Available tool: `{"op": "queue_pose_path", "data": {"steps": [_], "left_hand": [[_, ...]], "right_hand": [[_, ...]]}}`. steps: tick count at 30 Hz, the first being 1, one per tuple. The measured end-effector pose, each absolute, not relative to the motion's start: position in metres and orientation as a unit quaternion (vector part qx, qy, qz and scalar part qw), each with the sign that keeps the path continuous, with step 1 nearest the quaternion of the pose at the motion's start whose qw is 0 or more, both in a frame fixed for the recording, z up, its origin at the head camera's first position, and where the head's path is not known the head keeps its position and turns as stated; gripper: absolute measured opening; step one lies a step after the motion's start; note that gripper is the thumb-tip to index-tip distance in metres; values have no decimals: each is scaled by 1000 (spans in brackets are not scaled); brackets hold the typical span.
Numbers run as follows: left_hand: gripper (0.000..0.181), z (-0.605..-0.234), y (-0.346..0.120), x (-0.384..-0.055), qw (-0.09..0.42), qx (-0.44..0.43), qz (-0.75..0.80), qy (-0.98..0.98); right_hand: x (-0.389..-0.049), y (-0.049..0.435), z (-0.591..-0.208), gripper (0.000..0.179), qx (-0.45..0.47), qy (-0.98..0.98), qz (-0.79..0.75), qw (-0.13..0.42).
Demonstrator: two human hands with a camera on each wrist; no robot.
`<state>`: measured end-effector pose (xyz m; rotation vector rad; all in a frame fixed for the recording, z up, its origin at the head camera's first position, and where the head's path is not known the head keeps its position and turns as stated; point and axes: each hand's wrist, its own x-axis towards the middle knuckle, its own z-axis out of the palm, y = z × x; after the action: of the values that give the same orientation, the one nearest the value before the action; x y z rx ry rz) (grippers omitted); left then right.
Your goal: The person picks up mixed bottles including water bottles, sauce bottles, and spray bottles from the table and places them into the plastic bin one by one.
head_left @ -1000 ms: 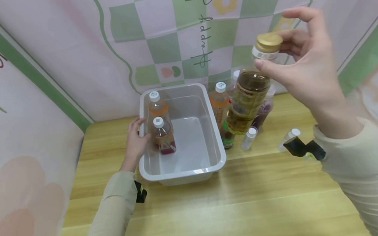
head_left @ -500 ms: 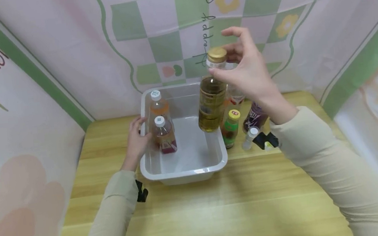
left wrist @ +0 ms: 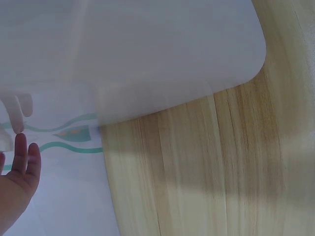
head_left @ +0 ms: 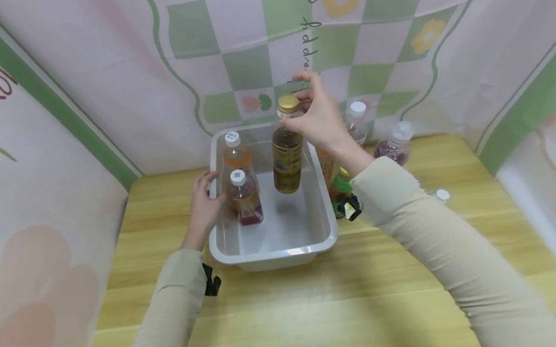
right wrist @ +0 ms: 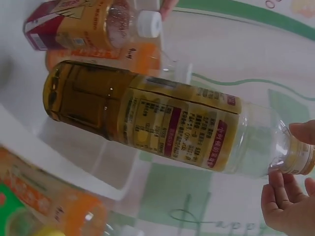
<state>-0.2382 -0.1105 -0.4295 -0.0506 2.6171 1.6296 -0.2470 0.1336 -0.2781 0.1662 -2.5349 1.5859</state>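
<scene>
My right hand (head_left: 320, 113) pinches a tall bottle (head_left: 288, 158) with a gold cap by its neck, thumb on one side and fingers on the other. The bottle hangs nearly upright over the right part of a grey plastic bin (head_left: 275, 255). Amber liquid (right wrist: 83, 101) fills its lower part, below a gold and red label. My left hand (head_left: 203, 209) holds the bin's left rim, with its thumb over the edge and fingertips (left wrist: 20, 142) against the outer wall. Inside the bin stand a white-capped bottle of dark red drink (head_left: 246, 200) and an orange-labelled bottle (head_left: 237, 156).
Right of the bin stand an orange-labelled bottle (right wrist: 78, 214), a green-labelled bottle with a yellow cap (head_left: 341, 183), a white-capped clear bottle (head_left: 356, 120) and a purple-labelled bottle (head_left: 394, 147). A small white-capped bottle (head_left: 442, 195) shows past the right sleeve. A patterned cloth (head_left: 245, 73) hangs behind.
My right hand has carried the gold-capped bottle leftward and down, from above the bottles on the right to over the bin. The bottle has gone from tilted to nearly upright. My left hand stays at the rim.
</scene>
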Motion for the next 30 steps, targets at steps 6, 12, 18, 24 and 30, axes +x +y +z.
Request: {"op": "queue_pose_path", "data": {"steps": [6,12,18,24,30], "left_hand": [[62,-428,-112,-237,26,-19,530,847],[63,-429,-113,-238,30,-23,524,851],[63,-428,-112,-237,30,-22,525,850],[63,-427,-111,-236,32,-26,528,848],[63,-427,-111,-237,35,-28,529,847]], "right_hand": [[-258,120,-298,74,47,-829,551,79],[-265,110,-317,70,16,-840,538,72],[-267,107,-337,75,-3,-812,578,88],[-270,104,-354,70,-19,-781,613,116],[-272,101,-367,61,-40,-772,623,116]]}}
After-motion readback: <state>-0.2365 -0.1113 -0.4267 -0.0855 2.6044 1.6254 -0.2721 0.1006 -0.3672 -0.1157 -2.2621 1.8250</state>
